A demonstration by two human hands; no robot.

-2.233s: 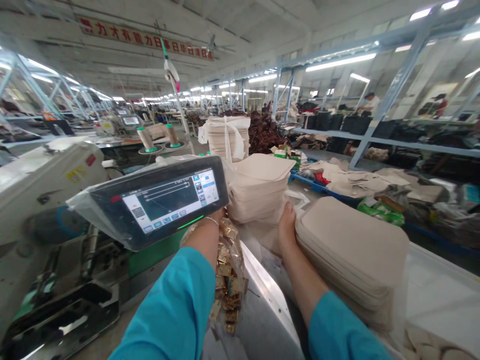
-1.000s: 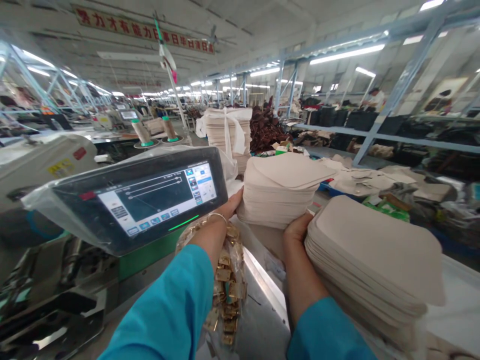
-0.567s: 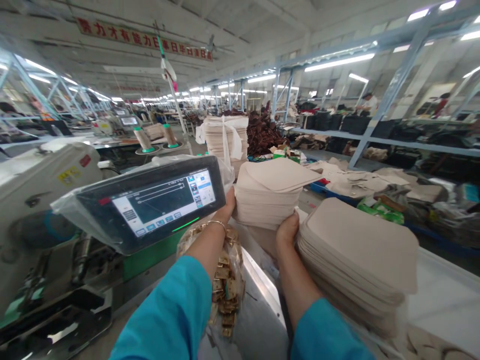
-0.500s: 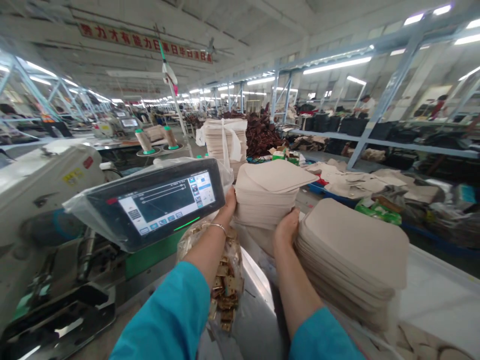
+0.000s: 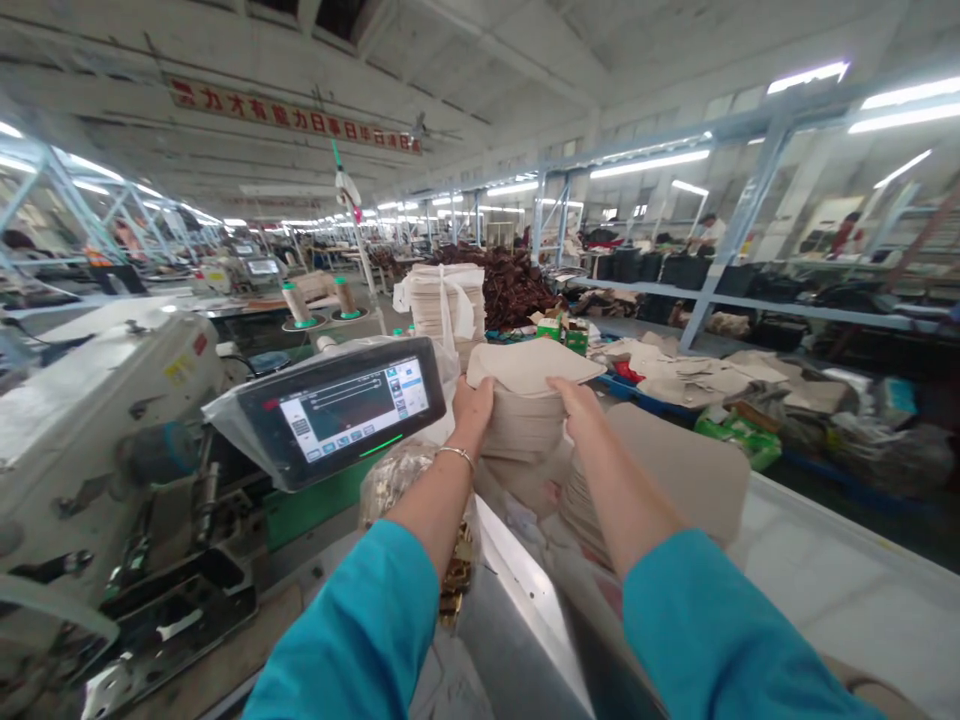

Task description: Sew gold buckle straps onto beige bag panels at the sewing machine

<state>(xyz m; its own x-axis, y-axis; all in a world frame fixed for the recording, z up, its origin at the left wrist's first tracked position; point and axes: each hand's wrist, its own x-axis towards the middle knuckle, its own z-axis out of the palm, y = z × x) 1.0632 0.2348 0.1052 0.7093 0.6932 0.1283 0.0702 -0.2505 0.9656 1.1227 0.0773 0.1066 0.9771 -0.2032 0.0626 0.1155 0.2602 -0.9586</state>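
Observation:
A stack of beige, round-cornered fabric-like panels (image 5: 523, 430) stands ahead of me, its top panel (image 5: 525, 366) slightly askew. My left hand (image 5: 474, 405) is closed at the near left corner of that top panel, fingers partly hidden. At its near right edge my right hand (image 5: 576, 402) pinches it, thumb above and fingers beneath. How many layers the hands hold, I cannot tell. Behind my right forearm sits a second stack of larger beige panels (image 5: 679, 465). Left of my left hand is a machine's plastic-wrapped display screen (image 5: 352, 405).
Below my left forearm lies a clear bag of gold metal pieces (image 5: 457, 570). A sewing machine (image 5: 97, 420) fills the left side. Farther off stand a tied panel stack (image 5: 444, 300), thread cones (image 5: 345, 297), a dark red heap (image 5: 514, 285) and scattered beige pieces (image 5: 675, 372).
Both hands have shifted from the lower sides of the stack up to the top panel's near edge. My right hand has moved away from the larger stack. The view has shifted somewhat.

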